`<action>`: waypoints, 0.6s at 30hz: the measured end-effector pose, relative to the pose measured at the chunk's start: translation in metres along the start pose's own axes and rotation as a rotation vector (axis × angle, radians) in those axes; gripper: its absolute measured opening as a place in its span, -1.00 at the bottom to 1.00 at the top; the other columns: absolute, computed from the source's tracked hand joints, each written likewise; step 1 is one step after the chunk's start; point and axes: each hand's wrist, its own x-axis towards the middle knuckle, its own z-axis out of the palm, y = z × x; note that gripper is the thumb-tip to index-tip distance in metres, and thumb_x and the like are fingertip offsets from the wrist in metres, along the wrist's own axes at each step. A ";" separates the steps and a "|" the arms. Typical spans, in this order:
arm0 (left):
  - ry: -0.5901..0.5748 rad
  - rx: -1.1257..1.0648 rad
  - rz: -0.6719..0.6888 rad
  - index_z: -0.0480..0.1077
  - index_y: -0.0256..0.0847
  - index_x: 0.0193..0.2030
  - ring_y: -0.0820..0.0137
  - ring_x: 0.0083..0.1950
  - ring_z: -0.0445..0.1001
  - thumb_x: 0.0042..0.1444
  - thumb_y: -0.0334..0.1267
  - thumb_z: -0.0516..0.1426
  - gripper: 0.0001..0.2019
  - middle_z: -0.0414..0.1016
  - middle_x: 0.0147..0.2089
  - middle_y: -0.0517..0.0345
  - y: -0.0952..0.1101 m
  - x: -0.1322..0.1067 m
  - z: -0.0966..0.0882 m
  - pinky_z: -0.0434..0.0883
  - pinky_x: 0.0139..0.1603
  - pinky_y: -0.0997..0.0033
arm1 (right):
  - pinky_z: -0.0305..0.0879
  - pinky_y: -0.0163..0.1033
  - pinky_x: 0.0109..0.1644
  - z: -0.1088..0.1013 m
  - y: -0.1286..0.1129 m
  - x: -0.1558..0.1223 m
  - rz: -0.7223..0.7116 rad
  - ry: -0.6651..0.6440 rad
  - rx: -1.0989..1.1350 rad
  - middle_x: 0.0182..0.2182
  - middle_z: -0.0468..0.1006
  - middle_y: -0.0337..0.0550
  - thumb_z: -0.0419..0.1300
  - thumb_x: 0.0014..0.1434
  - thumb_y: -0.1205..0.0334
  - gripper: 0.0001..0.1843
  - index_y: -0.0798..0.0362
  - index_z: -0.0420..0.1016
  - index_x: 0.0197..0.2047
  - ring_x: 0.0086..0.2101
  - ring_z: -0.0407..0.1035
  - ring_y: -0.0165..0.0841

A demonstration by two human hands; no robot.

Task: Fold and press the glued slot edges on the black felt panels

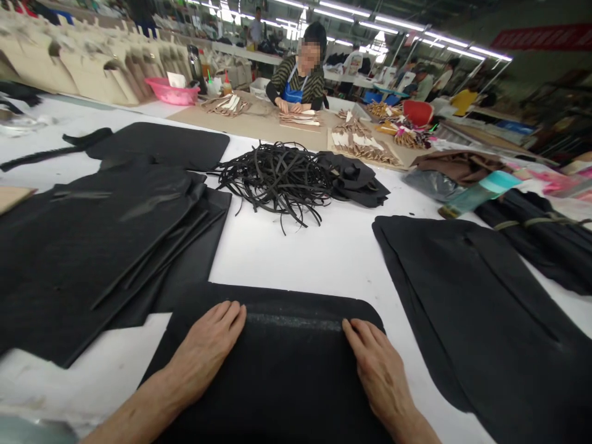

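A black sheet panel point(296, 376) with rounded far corners lies in front of me on the white table. Across its far part runs a dull, greyish strip point(296, 322). My left hand point(210, 345) rests on the panel, fingertips by the strip's left end. At the right end, my right hand point(374, 364) touches the panel with its fingers laid forward. Both hands have their fingers extended on the surface, with the thumbs mostly hidden. The panel's near edge is out of sight.
Stacked black sheets point(83, 246) lie left, and more black panels point(485, 308) lie right. Beyond my panel is a tangled heap of thin black strips point(282, 179). A teal-capped bottle point(481, 192) lies at right. Across the table, a person point(300, 74) handles brown and cream pieces.
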 end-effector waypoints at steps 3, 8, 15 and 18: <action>-0.056 -0.059 -0.064 0.23 -0.38 0.15 0.20 0.13 0.29 0.00 -0.64 -0.07 -0.48 0.34 0.10 -0.13 -0.016 -0.012 -0.003 0.29 0.17 0.25 | 0.40 -0.12 -0.05 0.005 0.004 -0.003 -0.013 0.015 -0.019 -0.12 0.49 0.01 -0.03 0.04 0.61 -0.50 0.14 0.37 0.04 -0.10 0.35 -0.18; -0.031 -0.156 -0.065 0.25 -0.31 0.14 0.25 0.16 0.27 0.04 -0.64 -0.10 -0.49 0.33 0.13 -0.07 -0.029 -0.021 -0.006 0.30 0.18 0.27 | 0.38 -0.13 -0.04 0.009 0.004 -0.003 0.004 -0.006 -0.013 -0.09 0.49 -0.01 -0.04 0.07 0.60 -0.52 0.11 0.38 0.02 -0.10 0.35 -0.19; 0.076 -0.173 -0.225 0.36 -0.32 -0.04 0.26 0.06 0.33 0.04 -0.66 -0.11 -0.58 0.38 0.03 -0.06 -0.047 -0.025 -0.009 0.37 0.07 0.28 | 0.38 -0.10 -0.24 -0.003 0.013 -0.002 0.247 -0.101 -0.059 -0.17 0.48 -0.03 -0.01 0.19 0.42 -0.78 0.08 0.41 -0.17 -0.24 0.38 -0.19; 0.132 -0.157 -0.191 0.36 -0.31 -0.06 0.23 0.04 0.33 0.06 -0.62 -0.07 -0.64 0.40 0.01 -0.04 -0.033 -0.020 -0.014 0.34 0.09 0.22 | 0.35 -0.12 -0.26 -0.016 -0.006 0.022 0.276 -0.093 0.041 -0.20 0.48 -0.09 -0.02 0.24 0.33 -0.82 0.02 0.41 -0.22 -0.27 0.38 -0.23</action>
